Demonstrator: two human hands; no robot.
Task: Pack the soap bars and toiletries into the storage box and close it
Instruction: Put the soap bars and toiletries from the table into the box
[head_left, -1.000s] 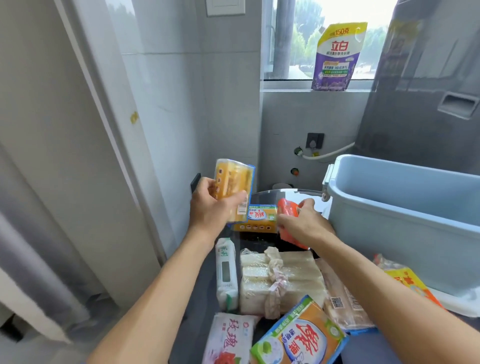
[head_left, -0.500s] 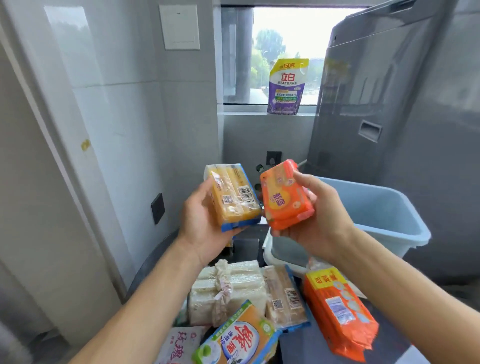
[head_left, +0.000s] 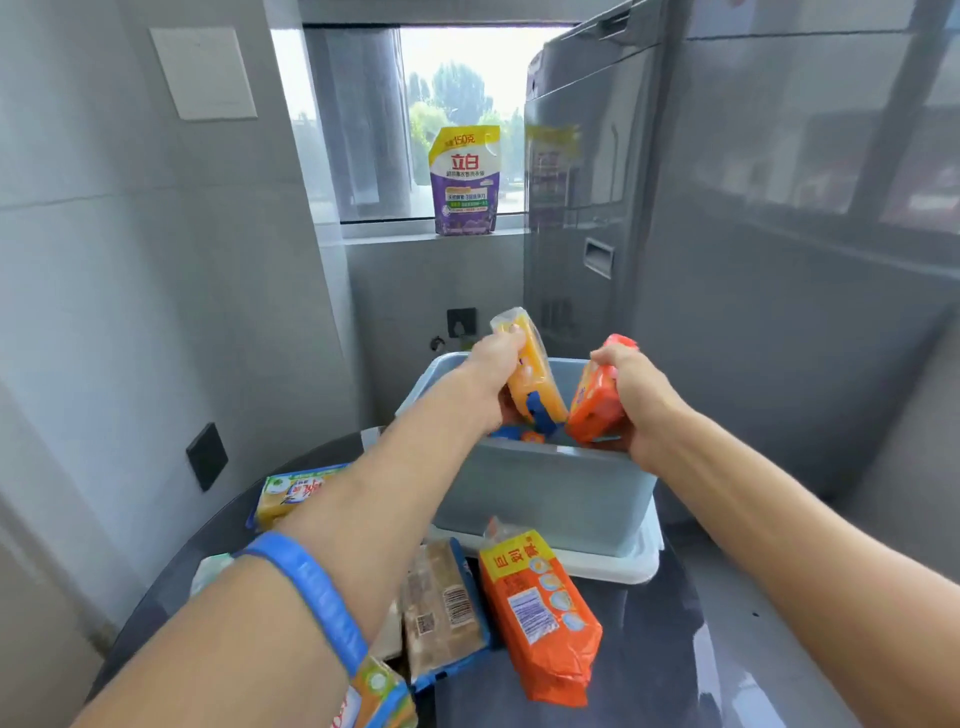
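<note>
Bench (head_left: 675, 649): dark, glossy top.
Far: blue storage box (head_left: 545, 499) sitting on a white lid (head_left: 623, 569).
Near: orange pack (head_left: 540, 613), brown-bar pack (head_left: 441, 613).
Left: yellow soap pack (head_left: 291, 496).

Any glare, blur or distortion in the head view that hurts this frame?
Head view: window blown out, backlighting the detergent pouch; wide-angle lens bows walls and stretches forearms; both hands and their soap packs look slightly soft; reflections on the grey appliance; box evenly lit.
</note>
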